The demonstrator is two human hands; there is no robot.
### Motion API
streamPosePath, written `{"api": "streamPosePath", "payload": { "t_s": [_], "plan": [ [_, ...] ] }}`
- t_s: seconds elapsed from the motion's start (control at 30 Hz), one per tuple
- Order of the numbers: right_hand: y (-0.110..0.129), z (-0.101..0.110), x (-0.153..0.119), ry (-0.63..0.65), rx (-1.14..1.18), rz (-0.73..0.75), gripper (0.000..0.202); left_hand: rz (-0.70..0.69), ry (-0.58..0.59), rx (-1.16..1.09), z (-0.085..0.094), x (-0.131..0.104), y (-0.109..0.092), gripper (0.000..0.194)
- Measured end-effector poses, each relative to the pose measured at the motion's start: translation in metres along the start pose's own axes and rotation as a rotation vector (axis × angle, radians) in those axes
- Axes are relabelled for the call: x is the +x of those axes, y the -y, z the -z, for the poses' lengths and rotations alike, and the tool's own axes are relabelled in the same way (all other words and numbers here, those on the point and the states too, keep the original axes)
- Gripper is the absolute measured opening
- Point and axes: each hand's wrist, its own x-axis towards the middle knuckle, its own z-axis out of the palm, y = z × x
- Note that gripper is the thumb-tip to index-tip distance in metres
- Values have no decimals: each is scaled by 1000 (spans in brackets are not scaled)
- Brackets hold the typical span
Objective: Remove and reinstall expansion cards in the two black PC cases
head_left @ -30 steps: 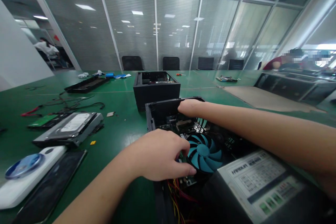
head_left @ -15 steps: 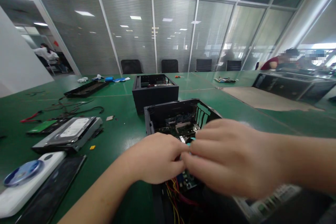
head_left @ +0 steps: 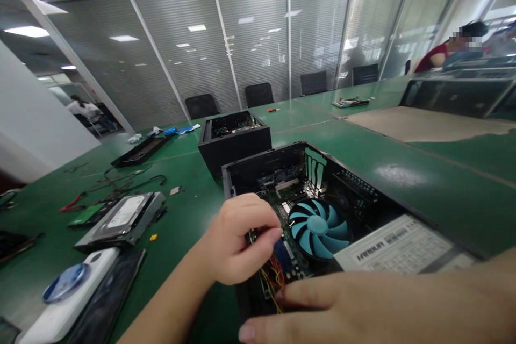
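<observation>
An open black computer case (head_left: 407, 201) lies in front of me, with both hands over it. My left hand (head_left: 242, 239) is curled, thumb and fingertip close together above the motherboard's near edge; whatever they may hold is hidden. At the lower right, my right hand (head_left: 346, 301) stretches its fingers apart, beside the red and yellow power cables (head_left: 276, 274) and the case's front edge. Its fingers show no object between them. Between the hands' reach and the case wall sits a round cooling fan (head_left: 317, 226) with teal blades. A labelled power supply (head_left: 399, 244) is partly covered by my right wrist.
Behind stands a second black computer case (head_left: 236, 142). On the left lie a hard drive (head_left: 127, 212), a white box-like object (head_left: 72, 301) with a blue disc-shaped container (head_left: 66, 282), and loose cables (head_left: 116, 183). Cardboard (head_left: 427, 123) lies at right; a person (head_left: 437, 56) sits beyond.
My hands have separated. The right moved down toward the near cables, uncovering the fan and power supply. The left stayed near the motherboard edge. The camera view has tilted.
</observation>
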Motion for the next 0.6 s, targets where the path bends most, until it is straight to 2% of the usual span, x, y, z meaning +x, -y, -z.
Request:
{"api": "streamPosePath", "payload": {
  "t_s": [0.13, 0.27, 0.43, 0.6],
  "plan": [
    [0, 2, -2, -33, -20, -6, 32, -32, -236, -65, -18, 11, 14, 25],
    [10, -9, -4, -39, 28, -119, 30, -134, -448, -78, -43, 34, 25, 26],
    [20, -29, -15, 14, -115, -437, 22, -115, -453, -38, -65, 76, 45, 30],
    [0, -36, -44, -70, -251, -565, 33, -94, -449, -59, -79, 118, 72, 34]
  ]
}}
